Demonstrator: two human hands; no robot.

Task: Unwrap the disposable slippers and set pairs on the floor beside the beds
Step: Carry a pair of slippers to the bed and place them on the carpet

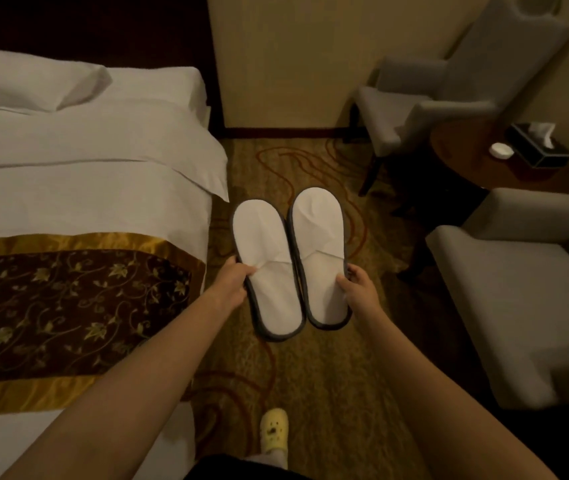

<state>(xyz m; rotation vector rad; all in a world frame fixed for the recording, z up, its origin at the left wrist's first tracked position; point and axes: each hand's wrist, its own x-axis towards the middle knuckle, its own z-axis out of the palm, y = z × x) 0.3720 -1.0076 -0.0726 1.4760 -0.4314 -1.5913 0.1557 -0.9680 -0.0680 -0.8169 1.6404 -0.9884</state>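
Two white disposable slippers with dark grey edging are held side by side above the patterned carpet, toes pointing away from me. My left hand pinches the outer edge of the left slipper. The right slipper is gripped at its outer edge by my right hand. No wrapper is on either slipper. The bed, with white linen and a brown and gold runner, lies just left of them.
A grey armchair stands at the back right, and another grey seat is at the right. Between them a dark round table carries a tissue box and a small white dish. My foot in a yellow clog is on the carpet.
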